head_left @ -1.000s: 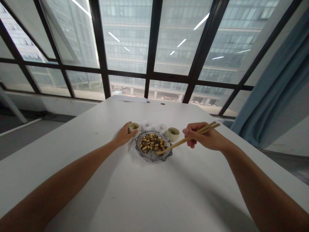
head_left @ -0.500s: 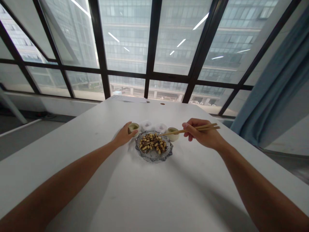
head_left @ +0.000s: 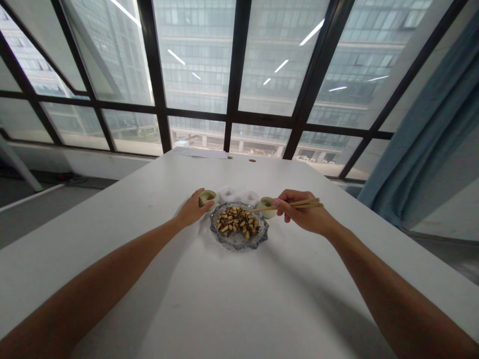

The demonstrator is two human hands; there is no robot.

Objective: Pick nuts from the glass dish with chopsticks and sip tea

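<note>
The bench [head_left: 209, 299] is white, the curtain [head_left: 422, 124] blue, the chopsticks [head_left: 303, 204] yellowish tan, the window frames [head_left: 234, 65] near-black.

Window wall, dark-framed [head_left: 232, 60], with one tilted sash [head_left: 56, 40] at upper left. Multi-storey building [head_left: 198, 75] beyond the glass; bright light streaks [head_left: 312, 32] across several panes. Curtain [head_left: 422, 119], blue, gathered in folds, far right. Paper [head_left: 202, 153], white, flat at the table's [head_left: 209, 309] far end. Disc [head_left: 252, 160], small, brown, near the paper. Cables [head_left: 77, 178], dark, on the floor [head_left: 71, 204], left. Bar [head_left: 20, 164], pale, slanted.
</note>
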